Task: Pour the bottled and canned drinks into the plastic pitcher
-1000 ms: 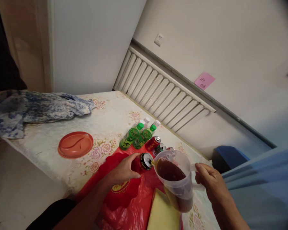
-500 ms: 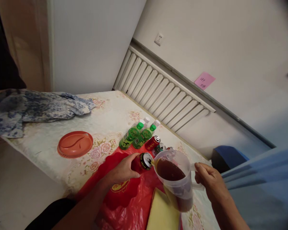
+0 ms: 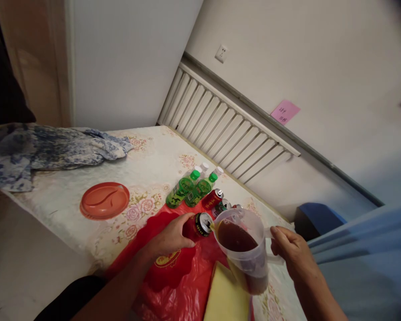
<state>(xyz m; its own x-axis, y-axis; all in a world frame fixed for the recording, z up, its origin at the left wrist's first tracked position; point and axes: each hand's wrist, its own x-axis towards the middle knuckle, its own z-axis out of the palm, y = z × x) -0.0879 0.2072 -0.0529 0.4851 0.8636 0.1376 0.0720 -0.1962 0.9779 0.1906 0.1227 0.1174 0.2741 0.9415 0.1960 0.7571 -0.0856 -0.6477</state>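
Left hand [image 3: 170, 237]: fingers gripping red can [image 3: 198, 225]
Right hand [image 3: 290, 248]: fingers closed on jug [image 3: 254, 269] handle [image 3: 276, 259]
Jug: brown liquid, spout at can's opening

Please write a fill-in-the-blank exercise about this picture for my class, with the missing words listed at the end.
1. The left hand holds a metal drink ____.
2. The right hand grips the pitcher by its ____.
3. The caps on the two green bottles are ____.
4. The note on the wall is ____.

Missing words: can; handle; green; pink.
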